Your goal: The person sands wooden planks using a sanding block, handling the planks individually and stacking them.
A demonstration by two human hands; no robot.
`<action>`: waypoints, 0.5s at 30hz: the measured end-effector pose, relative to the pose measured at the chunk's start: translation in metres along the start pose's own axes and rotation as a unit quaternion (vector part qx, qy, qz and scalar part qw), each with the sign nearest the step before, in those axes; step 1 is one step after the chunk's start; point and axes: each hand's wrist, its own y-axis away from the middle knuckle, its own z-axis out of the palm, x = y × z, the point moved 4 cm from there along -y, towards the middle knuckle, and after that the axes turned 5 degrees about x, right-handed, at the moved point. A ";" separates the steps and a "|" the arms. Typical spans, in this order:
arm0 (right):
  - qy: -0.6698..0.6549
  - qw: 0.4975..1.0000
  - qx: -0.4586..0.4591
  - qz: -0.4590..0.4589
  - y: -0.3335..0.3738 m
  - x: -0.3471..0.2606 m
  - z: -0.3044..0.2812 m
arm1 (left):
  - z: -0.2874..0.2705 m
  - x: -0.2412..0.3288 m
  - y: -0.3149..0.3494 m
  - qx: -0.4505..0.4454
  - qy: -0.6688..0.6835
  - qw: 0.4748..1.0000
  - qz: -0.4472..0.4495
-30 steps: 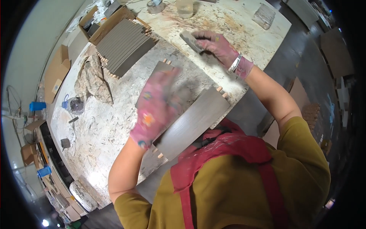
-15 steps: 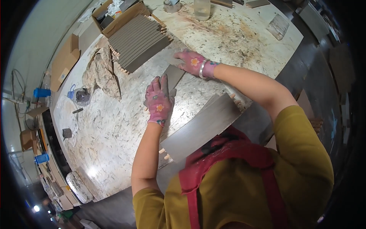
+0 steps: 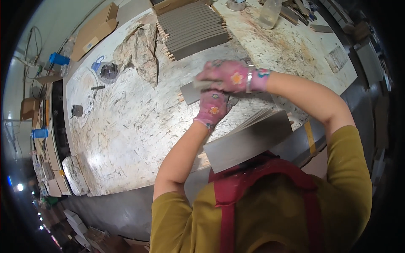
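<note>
Grey panel point(image 3: 190, 92), a small flat board with wooden dowel pegs at its left edge, lies on the pale worktable point(image 3: 126, 126) and serves as the landmark. Well to its left sit a small dark cup point(image 3: 77, 110) and, up from that, a clear jar with a blue handle point(image 3: 106, 71); a crumpled rag point(image 3: 139, 50) lies up and left of the panel. Just below the panel, the left hand point(image 3: 213, 109) in a pink flowered glove rests with fingers curled against its lower edge. Over the panel's right end, the right hand point(image 3: 225, 76), gloved alike, has its fingers bent down over the top edge; how tightly it grips cannot be told. Up from the panel stands a stack of grey panels point(image 3: 194, 27); down and right, larger grey boards point(image 3: 249, 141) lie at the table's near edge. Half a second ago the left hand lay flat and spread on the panel and the right hand touched only its far corner; both have since closed in around it.
</note>
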 end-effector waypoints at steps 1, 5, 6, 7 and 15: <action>0.026 0.997 -0.037 -0.066 -0.014 -0.010 0.021 | 0.009 -0.005 0.006 -0.084 0.018 0.995 -0.048; 0.185 0.955 -0.194 -0.124 -0.041 -0.051 0.049 | 0.031 -0.010 0.020 -0.072 0.082 0.988 -0.111; 0.184 0.954 -0.196 -0.129 -0.049 -0.041 0.056 | 0.030 -0.009 0.019 -0.085 0.092 0.986 -0.110; 0.176 0.961 -0.141 -0.161 -0.059 -0.024 0.059 | 0.029 -0.008 0.013 -0.095 0.080 0.984 -0.128; 0.048 0.998 -0.026 -0.007 -0.078 -0.014 0.041 | 0.001 -0.003 0.002 0.020 0.029 0.997 -0.065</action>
